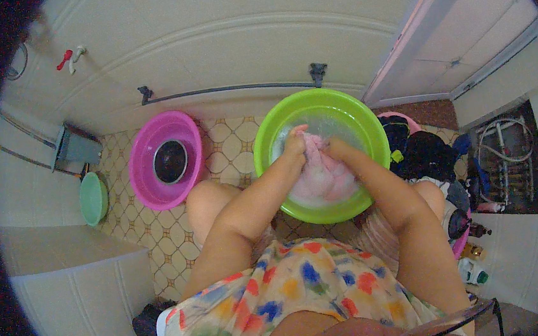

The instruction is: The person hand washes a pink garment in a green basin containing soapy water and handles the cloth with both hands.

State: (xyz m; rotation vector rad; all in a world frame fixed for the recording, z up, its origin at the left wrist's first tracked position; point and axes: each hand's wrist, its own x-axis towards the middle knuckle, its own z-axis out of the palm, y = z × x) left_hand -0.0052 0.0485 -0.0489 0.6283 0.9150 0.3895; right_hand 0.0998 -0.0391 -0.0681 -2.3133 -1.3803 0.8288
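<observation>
A pink cloth (324, 182), wet and soapy, hangs bunched between my hands over a lime-green plastic basin (263, 151). Fingers of my left hand (296, 141) are closed around the cloth's upper left part. My right hand (337, 148) grips it on the right, its fingertips partly hidden by the fabric. The lower folds of the cloth rest in sudsy water (341, 121) inside the basin. The basin stands on the tiled floor between my knees.
To the left are a magenta basin (137, 172) with a dark round bowl (170, 162) inside, a small mint basin (93, 198) and a dustpan (75, 146). Dark clothes (428, 154) lie piled at right, near bottles (472, 271). A wall bar (228, 89) runs behind.
</observation>
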